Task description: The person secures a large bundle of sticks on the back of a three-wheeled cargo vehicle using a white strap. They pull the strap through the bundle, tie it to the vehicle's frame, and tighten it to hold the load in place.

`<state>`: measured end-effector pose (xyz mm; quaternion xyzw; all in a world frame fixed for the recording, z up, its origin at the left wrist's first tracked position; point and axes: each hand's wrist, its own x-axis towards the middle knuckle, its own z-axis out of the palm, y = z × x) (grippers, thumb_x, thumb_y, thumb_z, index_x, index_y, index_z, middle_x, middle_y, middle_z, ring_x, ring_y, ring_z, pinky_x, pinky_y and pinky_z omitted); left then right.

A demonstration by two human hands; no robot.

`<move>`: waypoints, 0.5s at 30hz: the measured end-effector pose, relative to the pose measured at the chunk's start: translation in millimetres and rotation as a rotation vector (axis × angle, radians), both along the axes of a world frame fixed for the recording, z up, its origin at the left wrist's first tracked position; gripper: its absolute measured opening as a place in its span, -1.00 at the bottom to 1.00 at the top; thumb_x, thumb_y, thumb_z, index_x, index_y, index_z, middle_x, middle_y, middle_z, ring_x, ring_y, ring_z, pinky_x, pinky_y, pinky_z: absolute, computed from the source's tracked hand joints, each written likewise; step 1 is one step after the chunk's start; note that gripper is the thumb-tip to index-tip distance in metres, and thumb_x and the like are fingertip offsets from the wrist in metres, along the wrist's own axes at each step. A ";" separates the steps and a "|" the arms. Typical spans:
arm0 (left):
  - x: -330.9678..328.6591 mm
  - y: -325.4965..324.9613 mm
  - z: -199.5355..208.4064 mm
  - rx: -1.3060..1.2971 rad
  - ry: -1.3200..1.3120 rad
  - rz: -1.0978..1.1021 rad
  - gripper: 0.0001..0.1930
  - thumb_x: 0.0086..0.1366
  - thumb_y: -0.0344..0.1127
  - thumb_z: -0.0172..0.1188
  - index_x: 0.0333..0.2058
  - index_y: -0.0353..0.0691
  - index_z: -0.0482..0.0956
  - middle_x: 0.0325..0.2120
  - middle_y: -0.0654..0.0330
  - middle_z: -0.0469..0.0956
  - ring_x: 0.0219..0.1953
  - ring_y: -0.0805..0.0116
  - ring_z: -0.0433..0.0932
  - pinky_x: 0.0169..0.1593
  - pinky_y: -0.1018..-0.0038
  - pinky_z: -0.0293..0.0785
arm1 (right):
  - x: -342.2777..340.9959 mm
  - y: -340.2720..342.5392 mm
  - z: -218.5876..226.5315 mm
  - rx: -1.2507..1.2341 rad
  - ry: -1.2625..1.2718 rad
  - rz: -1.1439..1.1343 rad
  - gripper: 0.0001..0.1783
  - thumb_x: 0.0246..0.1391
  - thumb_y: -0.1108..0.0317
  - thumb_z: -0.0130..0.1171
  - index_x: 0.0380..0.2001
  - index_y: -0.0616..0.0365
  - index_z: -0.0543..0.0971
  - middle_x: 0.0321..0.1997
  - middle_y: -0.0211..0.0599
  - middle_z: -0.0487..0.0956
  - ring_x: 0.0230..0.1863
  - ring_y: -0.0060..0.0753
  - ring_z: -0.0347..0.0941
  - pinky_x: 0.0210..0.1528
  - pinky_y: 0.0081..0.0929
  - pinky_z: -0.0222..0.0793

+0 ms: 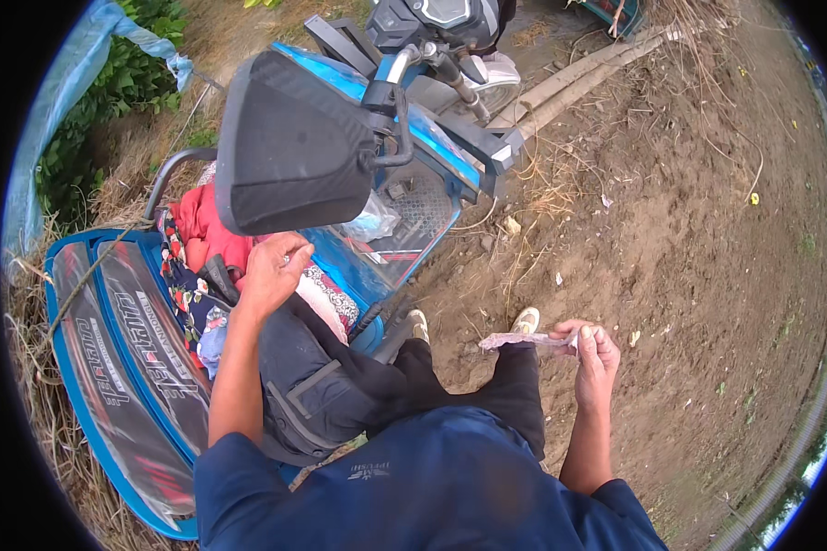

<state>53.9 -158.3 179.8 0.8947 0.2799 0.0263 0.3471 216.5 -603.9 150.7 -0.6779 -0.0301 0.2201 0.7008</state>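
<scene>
Brown soil (pixel 689 266) beneath; right hand (pixel 594 354) pinches a flimsy pale-pink strip (pixel 513 340) endwise, likely freeing its length; left hand (pixel 271 274) curled, contents unclear.

Reads as bold, white-outlined capital lettering (pixel 101 358) along the long, dark, glossy outer panel with a bright-blue rim (pixel 108 390), at the far left of the frame. Repeats in like form on the matching dark, glossy inner panel (pixel 154 340) just to the right, with a row of smaller pale letters alongside. Appears again, tiny and pale, with a little winged emblem (pixel 369 472) on the navy-blue cloth shirt (pixel 450 459), lower middle.
</scene>
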 end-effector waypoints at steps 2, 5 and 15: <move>7.5 -68.5 8.3 -0.140 -0.100 -0.082 -0.78 0.20 -0.36 0.27 -0.23 -0.38 0.62 -0.28 0.07 0.62 -0.23 0.31 0.60 -0.11 0.40 0.49 | 11.6 -4.3 -4.9 0.086 0.019 0.153 -0.69 0.35 0.24 -0.01 -0.35 0.27 0.54 -0.24 -0.11 0.63 -0.30 -0.34 0.60 -0.34 -0.48 0.54; 40.0 -185.6 16.6 -0.574 -0.120 -0.203 -0.37 0.10 -0.40 0.33 0.19 -0.30 0.41 0.15 0.08 0.45 0.09 0.28 0.50 0.15 0.33 0.40 | 24.0 -8.0 -0.4 0.246 0.190 0.337 -0.67 0.36 0.23 -0.02 -0.39 0.26 0.51 -0.32 -0.09 0.61 -0.34 -0.32 0.60 -0.36 -0.48 0.53; 90.8 -306.5 -14.5 -0.929 -0.126 -0.188 -0.78 0.39 -0.33 0.15 -0.08 -0.31 0.60 -0.49 0.32 0.52 -0.41 0.64 0.40 -0.33 0.58 0.37 | 63.0 -16.9 36.2 0.385 0.220 0.179 -0.73 0.32 0.27 0.03 -0.40 0.24 0.50 -0.26 0.01 0.62 -0.35 -0.26 0.60 -0.23 -0.37 0.57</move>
